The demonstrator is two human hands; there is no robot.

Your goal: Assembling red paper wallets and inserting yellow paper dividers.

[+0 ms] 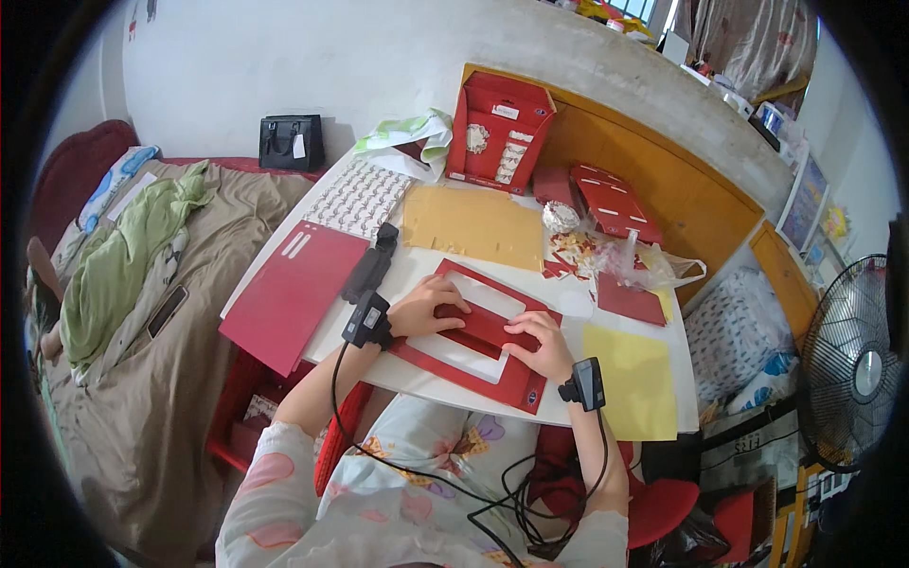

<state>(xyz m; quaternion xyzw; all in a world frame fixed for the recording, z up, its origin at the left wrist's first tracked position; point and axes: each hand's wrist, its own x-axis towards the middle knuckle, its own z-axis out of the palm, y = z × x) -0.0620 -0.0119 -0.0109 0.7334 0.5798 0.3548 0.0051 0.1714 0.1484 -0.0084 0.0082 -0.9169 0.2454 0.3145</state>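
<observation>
Two hands press flat on my red card point(473, 331) near the counter's point(578, 301) front edge: left hand point(426, 305) and right hand point(538, 343), fingers spread, gripping nothing.

both hands point(428, 308) cover part of the red card frame point(473, 331), the standing fan point(852, 364) is chopped off by the edge, foil ball's point(560, 217) clutter too blurry to make out

You have a white table point(417, 270) carrying a red cut-out card frame point(473, 331), a flat red card sheet point(289, 293) hanging over its left edge, a tan card sheet point(473, 225), a patterned sheet point(360, 197), a yellow paper sheet point(630, 374) and an upright red box point(500, 128).
</observation>
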